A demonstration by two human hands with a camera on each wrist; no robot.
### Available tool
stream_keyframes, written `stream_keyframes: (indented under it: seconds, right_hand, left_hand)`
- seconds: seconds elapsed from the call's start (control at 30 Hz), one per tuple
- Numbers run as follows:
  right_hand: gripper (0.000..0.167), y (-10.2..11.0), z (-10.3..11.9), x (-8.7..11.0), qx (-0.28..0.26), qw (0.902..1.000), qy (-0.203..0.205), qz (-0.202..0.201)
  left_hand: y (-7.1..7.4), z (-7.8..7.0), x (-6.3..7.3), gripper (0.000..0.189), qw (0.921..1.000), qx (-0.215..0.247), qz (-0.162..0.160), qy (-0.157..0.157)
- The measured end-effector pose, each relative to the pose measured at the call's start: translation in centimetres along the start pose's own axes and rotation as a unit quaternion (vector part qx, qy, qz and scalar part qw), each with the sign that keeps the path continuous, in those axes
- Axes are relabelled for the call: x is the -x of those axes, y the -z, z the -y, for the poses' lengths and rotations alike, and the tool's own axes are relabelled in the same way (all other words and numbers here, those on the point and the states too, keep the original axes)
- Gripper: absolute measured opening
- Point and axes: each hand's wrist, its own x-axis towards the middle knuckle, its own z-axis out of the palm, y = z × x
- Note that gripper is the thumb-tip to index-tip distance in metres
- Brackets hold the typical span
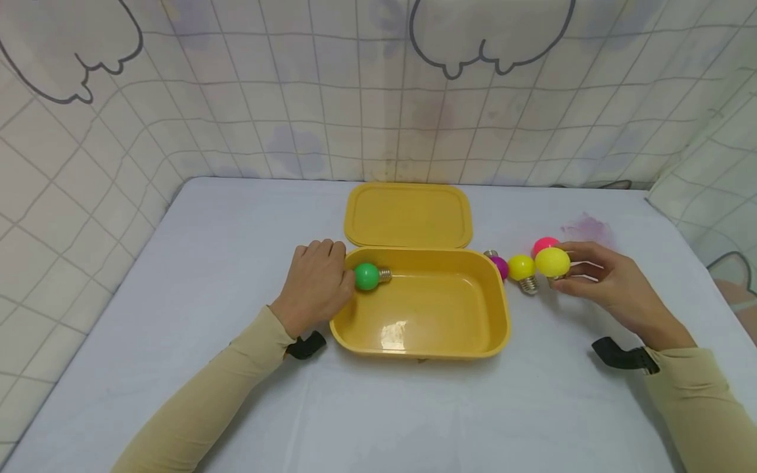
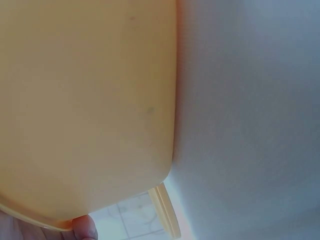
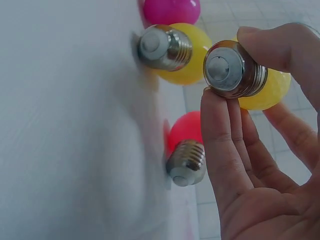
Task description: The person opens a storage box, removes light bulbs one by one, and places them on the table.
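Observation:
My left hand (image 1: 313, 286) grips the left rim of a yellow plastic box (image 1: 437, 315), with the thumb on the inner side. Inside the box, close to that thumb, a green light bulb (image 1: 367, 276) lies with its metal base pointing right. To the right of the box, my right hand (image 1: 621, 289) pinches a yellow light bulb (image 1: 554, 263) between thumb and fingers. The right wrist view shows the grip around its metal screw base (image 3: 230, 70). Beside it on the table are a second yellow bulb (image 1: 522, 267), a pink bulb (image 1: 542, 246) and a purple bulb (image 1: 501, 266).
A flat yellow lid (image 1: 408, 215) lies just behind the box, near the table's back edge. The table (image 1: 414, 414) wears a white cloth with a pinkish stain at the back right. Grid-patterned fabric (image 1: 367, 98) hangs behind and along the sides.

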Motion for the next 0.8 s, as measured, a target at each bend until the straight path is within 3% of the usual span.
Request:
stream_keyframes:
  seconds: [0.47,0.8]
  right_hand:
    - [0.066,-0.1,-1.0,0.1,0.036,0.9983,-0.045,0.007]
    - [0.065,-0.1,-1.2,0.0,0.039,0.9989,-0.017,0.02]
  left_hand:
    - [-0.3,0.1,-0.1,0.017,0.9999,0.0,-0.009,-0.008]
    - [-0.2,0.0,0.0,0.017,1.0,0.001,-0.003,-0.003]
